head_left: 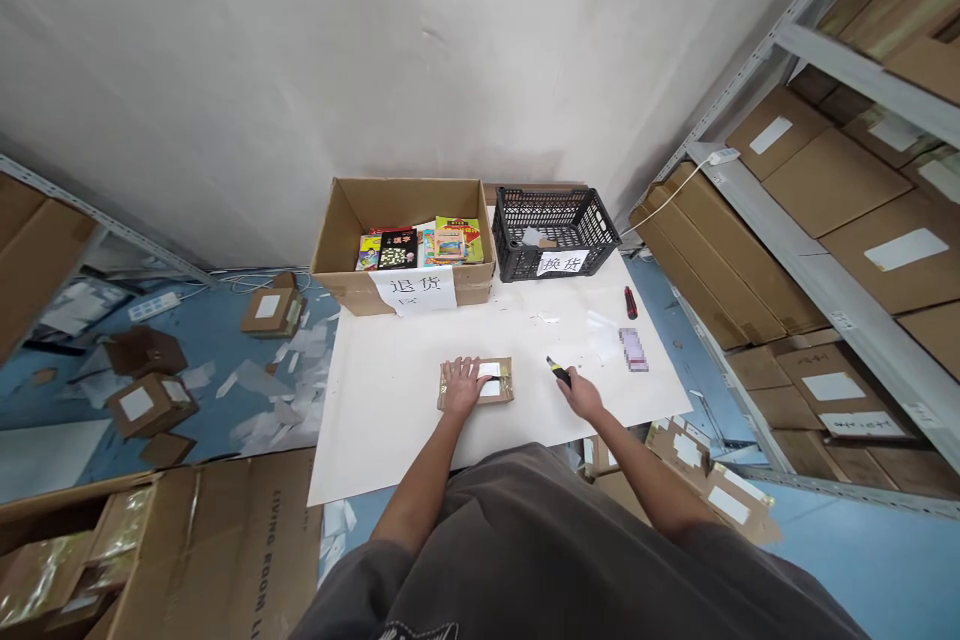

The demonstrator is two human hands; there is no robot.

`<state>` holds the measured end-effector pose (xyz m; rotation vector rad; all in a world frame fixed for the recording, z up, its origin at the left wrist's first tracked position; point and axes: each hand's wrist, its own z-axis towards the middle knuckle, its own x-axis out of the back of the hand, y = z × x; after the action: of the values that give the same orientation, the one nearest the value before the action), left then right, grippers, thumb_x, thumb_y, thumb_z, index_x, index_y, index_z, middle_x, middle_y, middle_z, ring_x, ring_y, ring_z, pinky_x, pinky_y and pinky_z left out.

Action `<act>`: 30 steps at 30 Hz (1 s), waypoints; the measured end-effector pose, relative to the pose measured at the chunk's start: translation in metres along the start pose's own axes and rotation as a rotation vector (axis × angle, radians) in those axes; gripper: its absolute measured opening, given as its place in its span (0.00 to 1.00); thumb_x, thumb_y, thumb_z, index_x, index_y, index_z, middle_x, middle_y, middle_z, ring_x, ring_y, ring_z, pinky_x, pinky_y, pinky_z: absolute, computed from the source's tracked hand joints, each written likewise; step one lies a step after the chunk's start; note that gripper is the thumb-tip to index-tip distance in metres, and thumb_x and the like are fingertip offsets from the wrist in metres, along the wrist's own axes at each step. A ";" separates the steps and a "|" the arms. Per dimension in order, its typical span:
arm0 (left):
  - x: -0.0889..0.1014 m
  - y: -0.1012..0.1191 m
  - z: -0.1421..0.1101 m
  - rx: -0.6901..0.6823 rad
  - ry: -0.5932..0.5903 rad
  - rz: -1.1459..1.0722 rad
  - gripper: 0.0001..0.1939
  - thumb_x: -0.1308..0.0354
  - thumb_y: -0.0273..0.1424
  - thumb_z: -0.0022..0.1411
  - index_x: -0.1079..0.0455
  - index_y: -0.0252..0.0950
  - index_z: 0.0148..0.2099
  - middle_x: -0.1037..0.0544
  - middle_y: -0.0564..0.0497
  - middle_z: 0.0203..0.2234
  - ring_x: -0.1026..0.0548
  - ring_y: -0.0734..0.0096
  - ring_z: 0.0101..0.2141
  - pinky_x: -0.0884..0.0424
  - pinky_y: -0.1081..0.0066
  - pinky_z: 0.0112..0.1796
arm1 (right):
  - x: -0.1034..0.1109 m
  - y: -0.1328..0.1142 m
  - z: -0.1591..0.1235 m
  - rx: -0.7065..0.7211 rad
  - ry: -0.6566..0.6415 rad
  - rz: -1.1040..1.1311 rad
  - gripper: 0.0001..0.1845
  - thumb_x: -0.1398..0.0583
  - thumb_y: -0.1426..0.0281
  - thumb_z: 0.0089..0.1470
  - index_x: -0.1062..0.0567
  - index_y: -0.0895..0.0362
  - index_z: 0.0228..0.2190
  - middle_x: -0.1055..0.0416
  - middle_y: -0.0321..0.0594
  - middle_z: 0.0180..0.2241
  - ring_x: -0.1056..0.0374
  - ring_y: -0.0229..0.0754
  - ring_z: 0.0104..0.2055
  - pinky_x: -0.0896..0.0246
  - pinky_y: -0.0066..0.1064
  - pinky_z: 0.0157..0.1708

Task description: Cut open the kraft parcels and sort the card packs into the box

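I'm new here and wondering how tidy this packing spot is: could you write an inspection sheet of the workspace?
Surface: white-topped table, with bare areas around the work.
Job's things: taped cardboard parcel with white label; yellow-and-black utility knife.
Clutter: red-and-black tool, pixelated purple item, paper scraps on the table; more litter on the floor.
Hands: left hand lies on the parcel; right hand holds the knife.
Cables: white cable beside the right-hand shelving; power strip on the floor at left.
Surroundings: open cardboard box holding books, black plastic crate, shelved cartons.
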<state>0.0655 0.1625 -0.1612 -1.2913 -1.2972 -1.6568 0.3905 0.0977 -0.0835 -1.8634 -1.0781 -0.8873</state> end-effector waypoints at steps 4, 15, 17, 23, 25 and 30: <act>0.005 0.009 -0.001 0.049 0.005 -0.015 0.30 0.52 0.49 0.72 0.34 0.40 0.68 0.28 0.39 0.62 0.36 0.45 0.64 0.53 0.42 0.67 | -0.062 -0.052 0.003 -0.101 -0.082 0.405 0.23 0.45 0.50 0.64 0.36 0.53 0.50 0.21 0.44 0.43 0.24 0.46 0.44 0.37 0.30 0.39; 0.027 0.019 -0.040 0.552 -0.159 -0.083 0.39 0.58 0.56 0.70 0.43 0.32 0.70 0.27 0.31 0.56 0.27 0.44 0.52 0.33 0.52 0.49 | -0.065 -0.174 0.100 -0.155 -0.035 0.465 0.32 0.38 0.49 0.57 0.37 0.55 0.55 0.24 0.51 0.50 0.24 0.50 0.48 0.31 0.34 0.43; 0.033 0.014 -0.047 0.494 -0.171 -0.059 0.36 0.54 0.50 0.70 0.47 0.34 0.72 0.31 0.31 0.61 0.28 0.45 0.55 0.33 0.53 0.51 | -0.055 -0.184 0.110 -0.131 -0.043 0.429 0.34 0.37 0.50 0.56 0.37 0.56 0.55 0.24 0.53 0.50 0.24 0.52 0.49 0.31 0.36 0.43; 0.051 -0.010 -0.033 -0.162 -0.311 -0.003 0.38 0.38 0.29 0.59 0.42 0.46 0.70 0.45 0.45 0.72 0.50 0.48 0.71 0.42 0.54 0.62 | -0.076 -0.139 0.069 -0.048 -0.050 0.416 0.35 0.36 0.48 0.54 0.38 0.54 0.54 0.23 0.50 0.49 0.24 0.50 0.50 0.32 0.33 0.44; 0.054 -0.016 -0.022 -0.315 -0.400 0.012 0.36 0.38 0.26 0.57 0.37 0.49 0.67 0.42 0.48 0.71 0.52 0.48 0.71 0.44 0.53 0.63 | -0.095 -0.120 0.045 -0.036 -0.097 0.393 0.34 0.35 0.49 0.53 0.38 0.54 0.53 0.22 0.48 0.47 0.24 0.49 0.49 0.32 0.33 0.44; 0.055 -0.019 -0.003 -0.327 -0.423 -0.001 0.30 0.32 0.28 0.53 0.30 0.46 0.58 0.27 0.42 0.56 0.39 0.46 0.65 0.45 0.54 0.62 | -0.114 -0.117 0.021 -0.150 -0.107 0.359 0.32 0.40 0.49 0.58 0.39 0.54 0.55 0.23 0.50 0.48 0.24 0.49 0.49 0.31 0.34 0.41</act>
<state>0.0315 0.1686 -0.1146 -1.9173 -1.2900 -1.7049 0.2437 0.1145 -0.1571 -2.1631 -0.7193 -0.6794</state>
